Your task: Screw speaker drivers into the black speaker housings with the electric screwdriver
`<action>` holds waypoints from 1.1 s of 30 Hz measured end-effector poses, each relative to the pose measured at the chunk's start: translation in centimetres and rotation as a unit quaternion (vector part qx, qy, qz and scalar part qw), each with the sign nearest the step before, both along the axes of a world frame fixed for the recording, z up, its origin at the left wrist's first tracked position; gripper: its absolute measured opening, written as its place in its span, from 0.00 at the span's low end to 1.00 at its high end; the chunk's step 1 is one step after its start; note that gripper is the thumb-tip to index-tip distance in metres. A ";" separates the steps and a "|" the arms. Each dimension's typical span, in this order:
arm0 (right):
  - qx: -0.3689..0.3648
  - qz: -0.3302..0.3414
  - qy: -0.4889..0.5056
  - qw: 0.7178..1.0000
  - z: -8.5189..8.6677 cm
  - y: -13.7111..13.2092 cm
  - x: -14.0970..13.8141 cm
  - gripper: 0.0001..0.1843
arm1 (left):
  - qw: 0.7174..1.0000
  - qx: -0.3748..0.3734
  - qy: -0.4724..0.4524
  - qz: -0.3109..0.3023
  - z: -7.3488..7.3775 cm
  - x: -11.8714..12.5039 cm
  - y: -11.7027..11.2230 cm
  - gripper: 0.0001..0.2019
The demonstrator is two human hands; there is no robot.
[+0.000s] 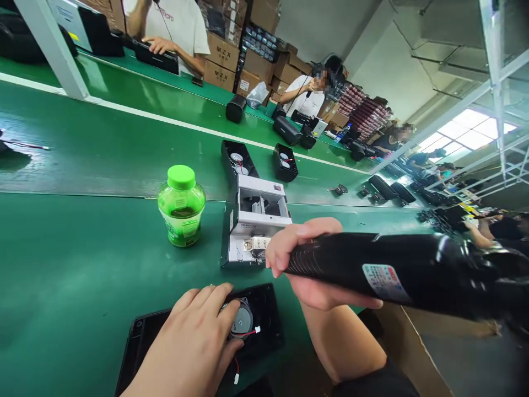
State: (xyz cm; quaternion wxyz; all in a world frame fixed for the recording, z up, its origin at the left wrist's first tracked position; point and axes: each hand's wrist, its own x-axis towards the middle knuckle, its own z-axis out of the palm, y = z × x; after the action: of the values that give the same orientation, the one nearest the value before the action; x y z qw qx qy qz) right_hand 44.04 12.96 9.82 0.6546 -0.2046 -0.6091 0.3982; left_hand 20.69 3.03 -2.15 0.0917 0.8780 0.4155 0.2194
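My right hand [308,264] is wrapped round a black electric screwdriver [397,271], held nearly level with its tip end towards a small white-and-black box of parts [252,226]. My left hand [194,344] lies flat, fingers stretched, on a black speaker housing [264,314] at the near edge of the green table. A round silver speaker driver [242,321] with red wires sits in the housing, right by my fingertips.
A green bottle [181,205] stands left of the box. Two more open black housings [237,157] [285,161] lie on the green conveyor belt [103,143]. Other people work across and down the line, by stacked cardboard boxes [223,58].
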 end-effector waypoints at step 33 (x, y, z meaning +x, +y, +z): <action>-0.052 -0.024 0.037 0.998 1.7 -1.4 0.1 0.34 | 1.000 0.014 -0.004 -0.005 1.4 -0.3 1.0 0.23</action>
State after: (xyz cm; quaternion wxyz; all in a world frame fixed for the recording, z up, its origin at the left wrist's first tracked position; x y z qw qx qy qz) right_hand 44.13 11.61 11.57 0.6743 -0.2379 -0.5583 0.4208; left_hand 20.39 4.01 -0.76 0.0816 0.8805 0.4073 0.2282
